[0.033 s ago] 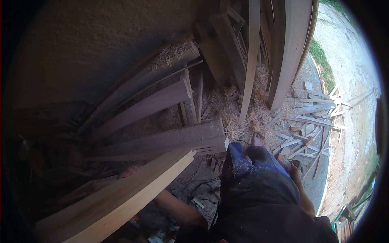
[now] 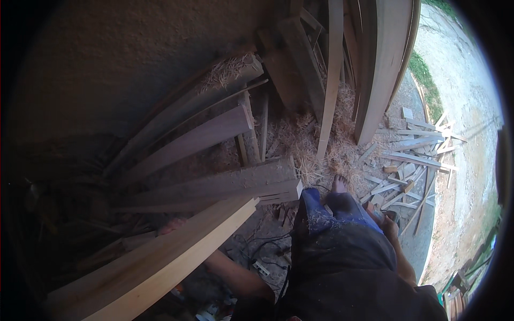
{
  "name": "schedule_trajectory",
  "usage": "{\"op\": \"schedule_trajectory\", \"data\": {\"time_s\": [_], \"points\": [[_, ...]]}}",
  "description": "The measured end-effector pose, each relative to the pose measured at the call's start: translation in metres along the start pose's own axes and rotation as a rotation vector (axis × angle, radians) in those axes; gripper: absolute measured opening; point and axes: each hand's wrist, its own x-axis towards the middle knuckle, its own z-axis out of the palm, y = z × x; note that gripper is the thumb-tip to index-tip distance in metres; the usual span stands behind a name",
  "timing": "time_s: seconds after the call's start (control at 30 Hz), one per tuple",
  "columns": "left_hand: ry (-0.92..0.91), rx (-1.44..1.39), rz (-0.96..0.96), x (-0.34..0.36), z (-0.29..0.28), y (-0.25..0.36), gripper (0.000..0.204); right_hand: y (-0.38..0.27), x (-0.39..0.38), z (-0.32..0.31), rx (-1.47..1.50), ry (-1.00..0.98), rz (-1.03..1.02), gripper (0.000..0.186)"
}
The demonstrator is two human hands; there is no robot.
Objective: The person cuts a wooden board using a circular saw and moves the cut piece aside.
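Observation:
A thick pale wooden plank (image 2: 176, 257) slants across the lower left, its squared end pointing at the middle of the view. My left forearm passes beneath it, and my left hand (image 2: 172, 226) shows dimly along its far edge. Those fingers are closed against the plank, partly hidden behind it. Beside my right thigh, my right hand (image 2: 390, 223) hangs low, its fingers curled around something dark and rounded that I cannot make out. Just under the pale plank's tip lies the end of a grooved beam (image 2: 292, 191).
More beams (image 2: 214, 131) lie at the left, one topped with shavings (image 2: 227, 72). Tall boards (image 2: 383, 69) stand at the back. Wood shavings (image 2: 305, 144) cover the floor ahead of my bare foot (image 2: 339, 184). Offcuts (image 2: 412, 155) are strewn at right; a power strip (image 2: 261, 268) and cables lie below.

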Motion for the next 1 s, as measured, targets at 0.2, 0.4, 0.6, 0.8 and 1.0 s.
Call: {"op": "schedule_trajectory", "data": {"time_s": [0.2, 0.4, 0.6, 0.8, 1.0], "points": [[0.095, 0.21, 0.005, -0.004, -0.002, -0.006, 0.031, 0.037, 0.027, 0.013, 0.545, -0.034, 0.155, 0.047], [0.074, 0.084, 0.03, 0.004, 0.012, 0.005, 0.029, -0.008, 0.017, -0.002, -0.049, -0.016, -0.044, 0.049], [0.067, -0.06, -0.069, -0.006, -0.015, 0.006, 0.031, -0.025, 0.022, 0.005, 0.067, -0.057, -0.071, 0.049], [0.063, -0.452, -0.017, 0.005, 0.018, -0.021, 0.041, 0.021, 0.072, 0.018, 0.473, -0.042, 0.234, 0.04], [0.237, 0.102, -0.05, -0.013, -0.003, -0.038, 0.043, -0.004, 0.064, 0.001, 0.101, -0.016, -0.059, 0.04]]}}
